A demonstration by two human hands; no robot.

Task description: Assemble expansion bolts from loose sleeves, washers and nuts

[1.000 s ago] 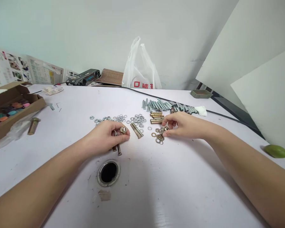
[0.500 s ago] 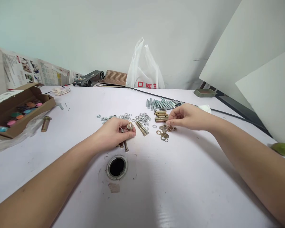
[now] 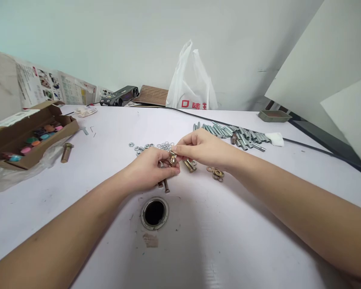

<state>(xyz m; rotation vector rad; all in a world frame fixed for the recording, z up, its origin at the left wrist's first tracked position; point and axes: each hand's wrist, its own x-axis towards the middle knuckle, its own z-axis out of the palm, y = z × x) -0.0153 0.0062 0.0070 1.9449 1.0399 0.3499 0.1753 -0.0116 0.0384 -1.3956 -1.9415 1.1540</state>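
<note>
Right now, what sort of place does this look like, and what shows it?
Probably a small workshop: silvery metal tubes and brass-coloured washers lie in heaps on a white worktable.

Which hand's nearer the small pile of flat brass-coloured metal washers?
Right. The right hand is just beyond and left of the pile; the left hand is farther left.

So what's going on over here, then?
A person is working with small metal parts at a white table. The left hand holds a brass-coloured piece upright, and the right hand has its fingertips at the top of that piece; whether they pinch another small part is hard to tell. Brass-coloured washers lie to the right of the left hand, and a pile of silvery metal tubes lies farther back.
</note>
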